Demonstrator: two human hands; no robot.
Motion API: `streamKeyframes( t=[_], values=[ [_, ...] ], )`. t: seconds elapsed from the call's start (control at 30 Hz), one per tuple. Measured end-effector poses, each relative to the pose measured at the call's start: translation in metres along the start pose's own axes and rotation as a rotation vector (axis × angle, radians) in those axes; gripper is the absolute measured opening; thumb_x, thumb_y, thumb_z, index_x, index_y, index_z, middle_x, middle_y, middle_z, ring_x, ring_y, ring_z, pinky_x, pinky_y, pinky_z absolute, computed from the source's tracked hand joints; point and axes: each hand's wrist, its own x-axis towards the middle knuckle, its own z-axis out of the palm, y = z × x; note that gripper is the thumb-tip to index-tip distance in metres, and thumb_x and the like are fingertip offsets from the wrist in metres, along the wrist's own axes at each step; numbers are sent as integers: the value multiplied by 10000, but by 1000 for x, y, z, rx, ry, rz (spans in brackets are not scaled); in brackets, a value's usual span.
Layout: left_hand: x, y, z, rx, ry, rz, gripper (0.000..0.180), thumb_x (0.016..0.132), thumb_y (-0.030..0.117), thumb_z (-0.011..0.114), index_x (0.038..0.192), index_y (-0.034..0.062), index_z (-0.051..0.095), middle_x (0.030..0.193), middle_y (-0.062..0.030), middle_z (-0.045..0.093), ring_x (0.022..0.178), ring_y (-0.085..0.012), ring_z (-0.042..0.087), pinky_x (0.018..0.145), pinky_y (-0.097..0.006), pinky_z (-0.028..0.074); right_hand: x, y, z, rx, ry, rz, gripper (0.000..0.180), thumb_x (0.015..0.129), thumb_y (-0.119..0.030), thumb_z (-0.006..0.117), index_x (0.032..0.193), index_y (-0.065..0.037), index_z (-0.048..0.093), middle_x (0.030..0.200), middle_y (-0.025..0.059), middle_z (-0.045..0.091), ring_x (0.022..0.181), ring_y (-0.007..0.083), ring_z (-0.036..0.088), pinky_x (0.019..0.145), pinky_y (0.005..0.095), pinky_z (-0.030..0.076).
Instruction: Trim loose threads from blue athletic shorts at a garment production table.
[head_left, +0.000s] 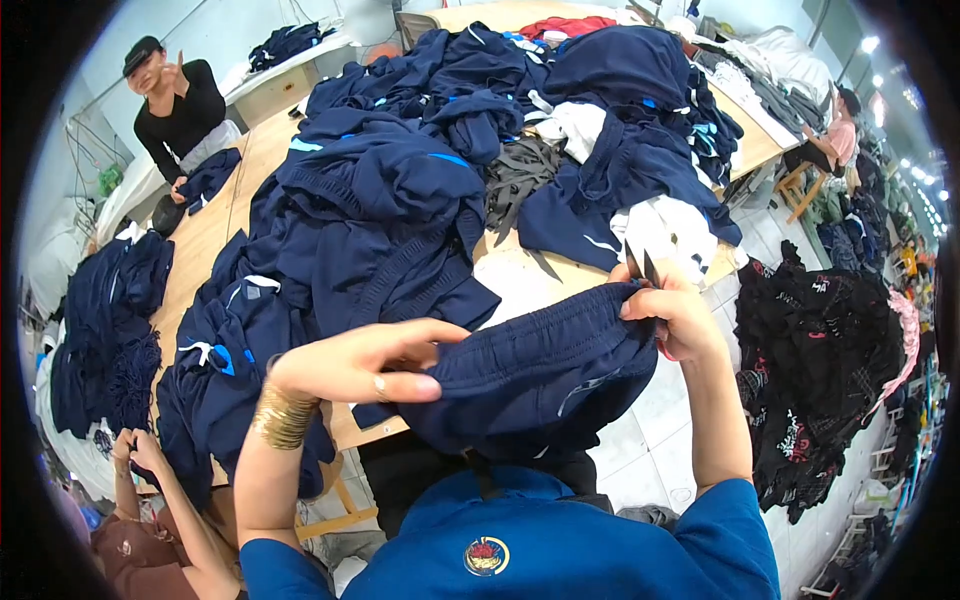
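A pair of navy shorts [540, 370] with a gathered elastic waistband is stretched between my hands in front of my body. My left hand [365, 365] grips the left end of the waistband, the thumb lying outside and the fingers partly hidden behind the cloth. At the other end, my right hand [675, 315] pinches the waistband between thumb and fingers. Scissors [642, 264] are also in that hand, dark blades pointing up past the fingers and a bit of red showing near the palm. A pale stripe marks the front of the shorts, and their lower part hangs down.
Large heaps of navy garments [370, 200] cover the wooden table [235, 215], with white cloth [665, 235] and dark grey strips [520, 175] among them. Black garments [815, 370] are piled at right. Co-workers are at far left, lower left and far right. A wooden stool [800, 190] stands at right.
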Motion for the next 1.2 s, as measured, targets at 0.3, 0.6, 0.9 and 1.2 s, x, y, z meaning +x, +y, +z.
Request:
streamKeyframes(
  t=[0.3, 0.6, 0.9, 1.2],
  values=[
    [43, -35, 51, -527, 346, 110, 218, 852, 117, 591, 1023, -16, 567, 905, 16, 587, 813, -43, 520, 756, -188, 428, -4, 20, 18, 95, -47, 46, 192, 640, -45, 592, 820, 16, 609, 658, -4, 578, 514, 33, 463, 469, 161, 329],
    [43, -56, 69, -650, 429, 37, 161, 857, 104, 574, 961, -17, 601, 895, -6, 610, 816, -51, 545, 772, -189, 429, 1, 93, 41, -365, -58, -193, 249, 740, -122, 666, 963, -25, 612, 843, 35, 568, 799, 118, 529, 705, 247, 412],
    [42, -60, 78, -545, 504, 40, 153, 846, 66, 588, 963, -32, 604, 845, 8, 573, 767, -42, 508, 704, -176, 405, -28, 54, 64, -719, 189, -476, 341, 737, -219, 690, 1046, -104, 602, 689, 39, 539, 592, 193, 530, 522, 290, 404],
    [44, -61, 81, -454, 546, 46, 160, 842, 62, 593, 969, -34, 605, 808, 2, 541, 734, -45, 484, 656, -178, 384, -26, 53, 70, -796, 165, -523, 334, 695, -142, 700, 1015, -87, 620, 687, 22, 579, 564, 167, 539, 505, 270, 399]
  ],
)
